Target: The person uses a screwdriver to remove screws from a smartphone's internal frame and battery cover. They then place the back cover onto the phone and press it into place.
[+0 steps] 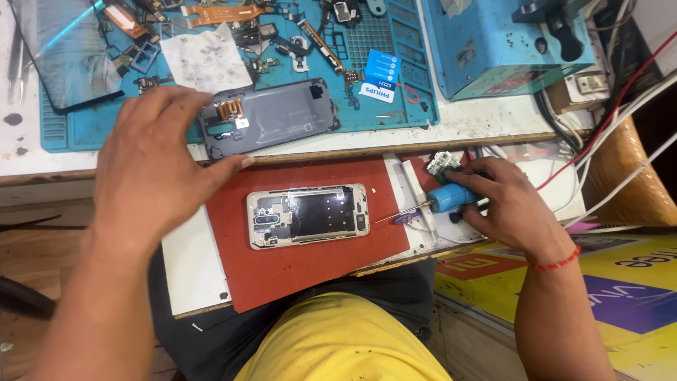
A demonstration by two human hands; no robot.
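An opened phone body (pixel 308 214) lies flat on a red mat (pixel 296 261) over a white board on my lap. My right hand (pixel 497 201) grips a blue-handled screwdriver (pixel 441 200), its thin tip pointing left toward the phone's right end but apart from it. My left hand (pixel 151 159) hovers with spread fingers above the mat's upper left corner, holding nothing, thumb near the bench edge. A grey phone back cover (pixel 271 116) rests on the blue work mat (pixel 395 77) just beyond my left hand.
The bench carries several small phone parts and flex cables, a dark glass panel (pixel 67 53), a stained tissue (pixel 204 60), a blue-white card (pixel 379 76) and a blue machine (pixel 493 42). Red and white cables (pixel 620 134) trail at right. Colourful boxes (pixel 620 282) lie lower right.
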